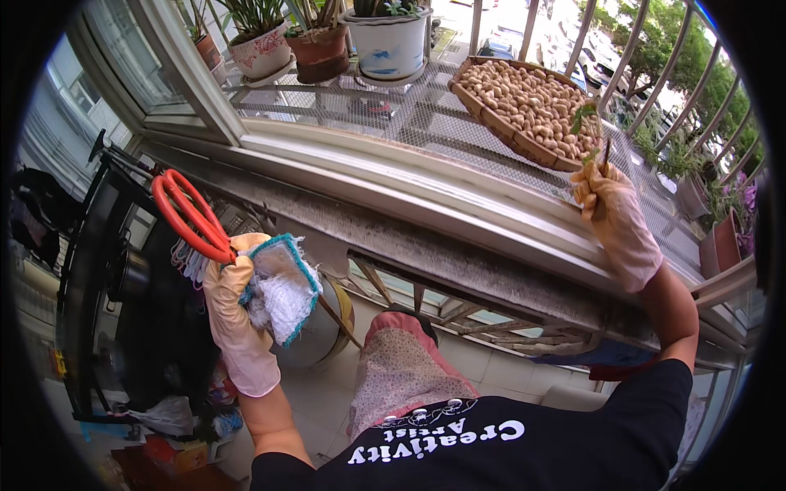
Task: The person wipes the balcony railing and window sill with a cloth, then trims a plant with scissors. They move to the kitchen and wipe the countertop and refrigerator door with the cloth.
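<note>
My left hand [236, 307], in a pale rubber glove, grips red-handled scissors [199, 221] with the handles pointing up, together with a white cleaning cloth [279, 294] edged in teal. The scissor blades are hidden by the hand and cloth. At the right, over the window sill, my gloved right hand [605, 196] pinches a small leafy plant sprig [586, 123] between its fingers. The sprig stands up in front of the near right rim of a woven bamboo tray [519, 144], which is full of unshelled peanuts [528, 101].
A white window frame and track [393, 162] run across in front of me. Beyond it a wire-mesh ledge [424, 116] bears potted plants, including a white pot [390, 46], with metal railings [626, 55] behind. At left stands a dark rack [86, 233]; a metal drum [316, 331] is below.
</note>
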`<state>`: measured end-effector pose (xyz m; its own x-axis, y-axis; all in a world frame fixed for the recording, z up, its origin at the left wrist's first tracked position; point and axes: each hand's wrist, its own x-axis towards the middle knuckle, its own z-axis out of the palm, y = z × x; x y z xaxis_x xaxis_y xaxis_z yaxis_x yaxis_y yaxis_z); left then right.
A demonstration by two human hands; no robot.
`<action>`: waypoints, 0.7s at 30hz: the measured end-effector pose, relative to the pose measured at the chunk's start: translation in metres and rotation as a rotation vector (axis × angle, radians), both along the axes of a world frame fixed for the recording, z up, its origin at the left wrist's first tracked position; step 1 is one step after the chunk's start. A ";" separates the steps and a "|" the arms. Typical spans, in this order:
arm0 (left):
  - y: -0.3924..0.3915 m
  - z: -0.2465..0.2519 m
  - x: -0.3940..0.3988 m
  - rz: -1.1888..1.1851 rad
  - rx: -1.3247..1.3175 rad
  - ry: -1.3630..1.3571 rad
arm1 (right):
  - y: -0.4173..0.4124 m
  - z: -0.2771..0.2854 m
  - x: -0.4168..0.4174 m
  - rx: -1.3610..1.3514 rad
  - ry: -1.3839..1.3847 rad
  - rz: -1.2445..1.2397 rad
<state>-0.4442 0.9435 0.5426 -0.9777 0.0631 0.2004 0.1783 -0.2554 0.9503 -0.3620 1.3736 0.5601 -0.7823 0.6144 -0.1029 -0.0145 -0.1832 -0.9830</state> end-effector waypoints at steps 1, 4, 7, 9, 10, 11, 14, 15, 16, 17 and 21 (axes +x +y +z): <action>-0.005 -0.010 0.021 0.026 0.038 -0.014 | -0.001 0.000 -0.001 0.027 0.035 0.032; -0.037 -0.047 0.077 0.048 -0.019 -0.077 | 0.007 -0.008 0.010 0.048 0.143 0.195; -0.054 -0.067 0.132 0.054 -0.023 -0.162 | 0.016 -0.017 0.013 0.066 0.216 0.310; -0.061 -0.075 0.166 0.079 -0.013 -0.199 | 0.018 -0.014 0.016 0.123 0.297 0.491; -0.071 -0.087 0.173 0.057 -0.027 -0.192 | 0.015 -0.014 0.017 0.134 0.313 0.525; -0.076 -0.096 0.184 0.056 -0.009 -0.242 | 0.010 -0.012 0.018 0.211 0.285 0.449; -0.077 -0.095 0.215 0.093 0.039 -0.288 | -0.029 -0.003 0.017 0.135 0.400 0.515; -0.081 -0.102 0.224 0.100 0.075 -0.290 | -0.043 0.001 0.018 0.134 0.428 0.600; -0.085 -0.103 0.232 0.109 0.081 -0.313 | -0.059 0.004 0.019 0.133 0.457 0.686; -0.088 -0.103 0.238 0.119 0.088 -0.336 | -0.078 0.006 0.020 0.111 0.461 0.745; -0.107 -0.124 0.267 0.193 0.093 -0.362 | -0.174 -0.003 0.030 -0.088 0.415 1.060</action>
